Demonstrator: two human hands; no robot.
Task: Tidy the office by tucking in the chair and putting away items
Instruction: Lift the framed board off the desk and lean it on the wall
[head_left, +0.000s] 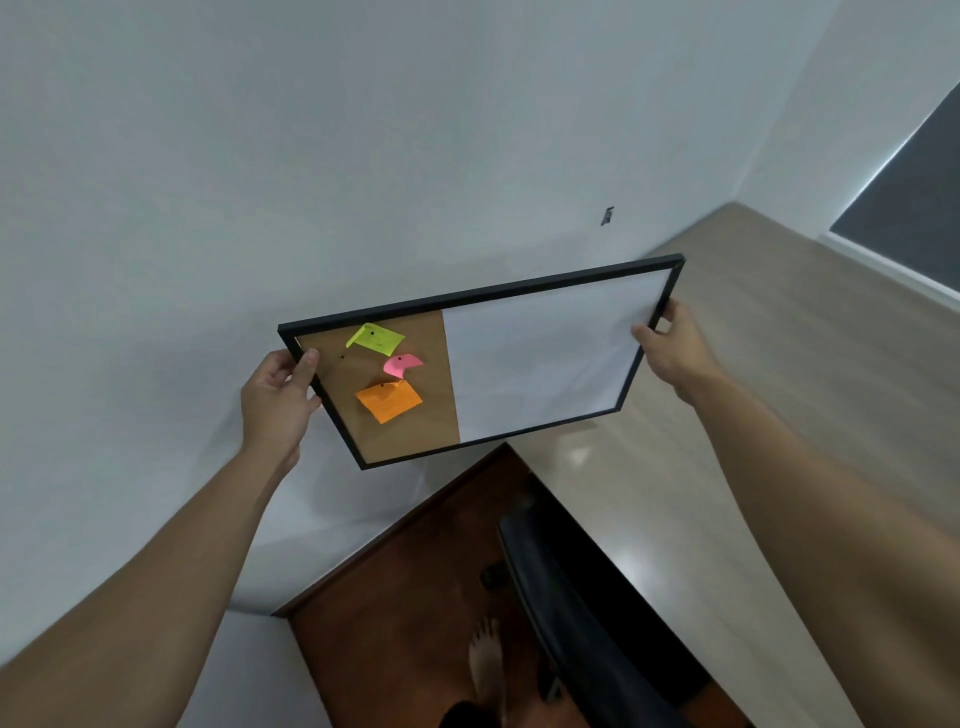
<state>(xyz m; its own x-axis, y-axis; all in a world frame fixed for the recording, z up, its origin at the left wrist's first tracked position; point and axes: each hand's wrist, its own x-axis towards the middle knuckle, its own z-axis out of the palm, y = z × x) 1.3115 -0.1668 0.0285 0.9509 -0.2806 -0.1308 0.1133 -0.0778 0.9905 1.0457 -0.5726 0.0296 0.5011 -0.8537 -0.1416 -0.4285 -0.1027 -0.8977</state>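
The person holds a black-framed board (483, 364) up in front of the white wall (260, 182), one hand at each short end; the left hand (278, 400) has its fingers (307, 364) wrapped over the cork end, just beside the yellow note (375, 336), the pink note (402, 365) and the orange note (388, 400) pinned there; the right hand (670, 343) has its fingers closed round the frame at the blank white end; both clasp the board firmly, and it hangs tilted, clear of the wall. Above the right-hand fingers a small dark hook (607, 215) sits on the wall, so I judge the board is about to be hung there; that step is not yet done. Well below the fingers the black chair (571, 613) stands against the dark tabletop (415, 571); whether it is properly tucked in I cannot tell.
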